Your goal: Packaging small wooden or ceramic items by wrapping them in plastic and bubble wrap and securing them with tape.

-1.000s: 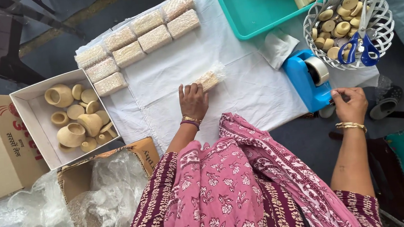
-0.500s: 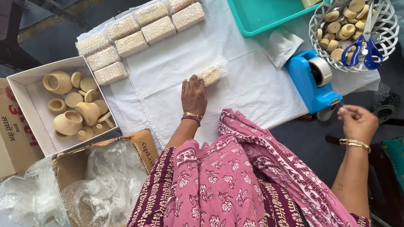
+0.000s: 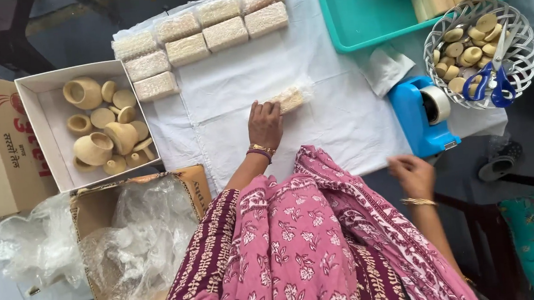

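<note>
Pressing down on a small block wrapped in clear bubble plastic [image 3: 289, 98], the left hand [image 3: 265, 124] lies flat with its fingers on the near end, holding the block against the white cloth sheet [image 3: 335, 118] that covers the table. The right hand [image 3: 413, 174] hovers loosely curled and holding nothing, just below the blue tape dispenser [image 3: 423, 117]. Rows of wrapped blocks [image 3: 198, 30] line the cloth's far edge, beside a white cardboard box of small clay pots [image 3: 94, 130].
</note>
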